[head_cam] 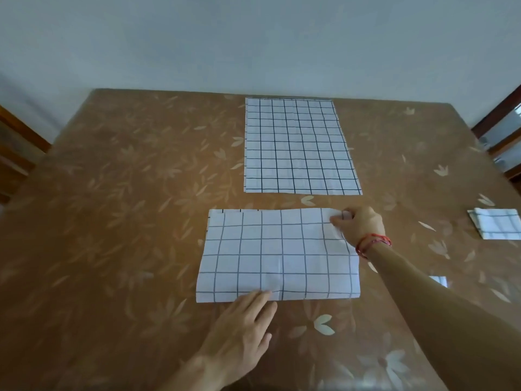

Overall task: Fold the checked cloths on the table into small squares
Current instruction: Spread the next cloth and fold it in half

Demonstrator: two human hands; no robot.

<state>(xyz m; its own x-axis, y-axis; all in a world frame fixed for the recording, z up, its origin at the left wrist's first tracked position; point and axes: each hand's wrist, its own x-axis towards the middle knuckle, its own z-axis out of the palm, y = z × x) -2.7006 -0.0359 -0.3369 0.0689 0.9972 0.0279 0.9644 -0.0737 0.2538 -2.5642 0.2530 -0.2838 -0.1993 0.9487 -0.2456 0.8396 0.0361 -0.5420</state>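
Note:
A white cloth with a dark grid [279, 253], folded once into a wide rectangle, lies on the table in front of me. My right hand [358, 224] pinches its far right corner. My left hand [242, 325] lies flat with straight fingers, the fingertips touching the cloth's near edge around its middle. A second checked cloth [298, 145] lies spread flat farther back. A small folded checked cloth [497, 223] sits at the right edge of view.
The table [112, 221] carries a brown floral cover and reaches back to a pale wall. Dark wooden furniture [17, 153] stands off its left side and more wooden framing [501, 131] off its right.

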